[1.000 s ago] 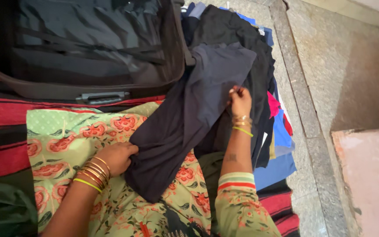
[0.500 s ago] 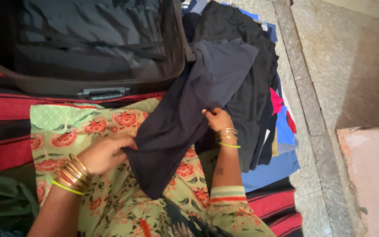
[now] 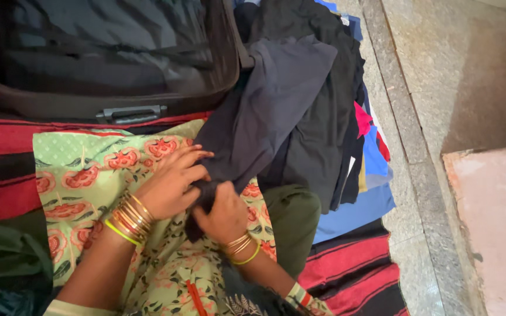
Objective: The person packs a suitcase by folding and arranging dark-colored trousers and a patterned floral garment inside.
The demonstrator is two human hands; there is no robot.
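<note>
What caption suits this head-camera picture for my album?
Both hands, left hand and right hand, bunch a dark garment beside an open suitcase.

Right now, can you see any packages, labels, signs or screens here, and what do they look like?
No packages, signs or screens.
Garment tag: small white rectangle near the top of the clothes pile, right of the open suitcase.
A second pale tag shows lower in the pile's right edge.

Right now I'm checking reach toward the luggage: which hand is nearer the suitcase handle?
Left. The left hand lies on the dark garment, just below the suitcase handle. The right hand grips the garment's lower end, lower and further right.
</note>
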